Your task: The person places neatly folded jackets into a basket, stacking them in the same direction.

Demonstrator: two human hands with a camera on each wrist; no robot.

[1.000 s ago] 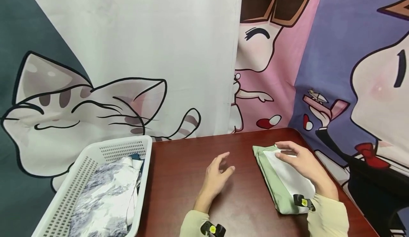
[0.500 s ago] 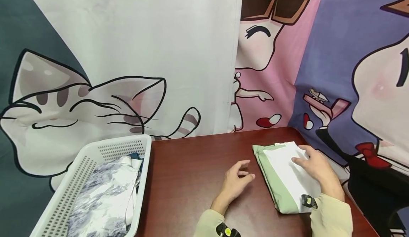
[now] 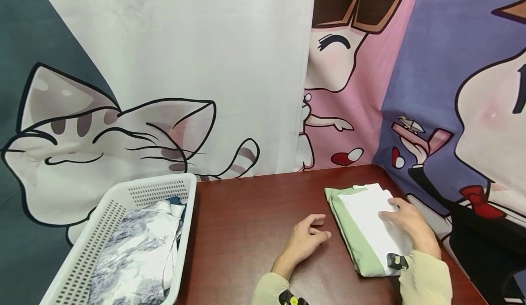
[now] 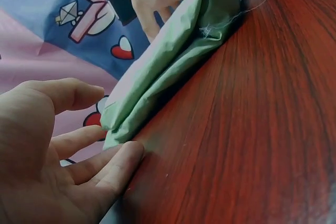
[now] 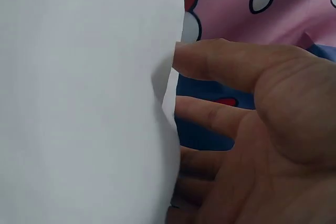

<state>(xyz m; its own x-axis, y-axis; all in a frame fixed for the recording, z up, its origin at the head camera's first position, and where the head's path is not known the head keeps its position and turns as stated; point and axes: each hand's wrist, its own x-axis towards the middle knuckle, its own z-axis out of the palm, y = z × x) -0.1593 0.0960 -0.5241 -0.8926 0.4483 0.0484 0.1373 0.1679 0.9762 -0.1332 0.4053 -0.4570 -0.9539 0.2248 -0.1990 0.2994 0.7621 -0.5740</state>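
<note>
A folded green-and-white cloth [image 3: 353, 232] lies at the right of the table, its white layer uppermost. My right hand [image 3: 412, 223] is at its right side; in the right wrist view the thumb [image 5: 210, 61] touches the white edge [image 5: 105, 103], which dents there, and the other fingers extend along and behind that edge. Left of the cloth, my left hand [image 3: 304, 241] holds nothing, fingers loosely bent. The left wrist view shows its fingertips close to the near corner of the green folded side [image 4: 157, 82], from which a loose thread trails.
A white perforated basket [image 3: 189, 232] stands at the table's left, with a white-and-grey patterned cloth [image 3: 135, 250] and some dark blue fabric inside. The brown table [image 3: 238, 204] ends at a curtain with cartoon prints [image 3: 230, 67].
My right hand has drawn back from over the cloth to its right edge, uncovering more white. My left hand has moved right, closer to the cloth's left side.
</note>
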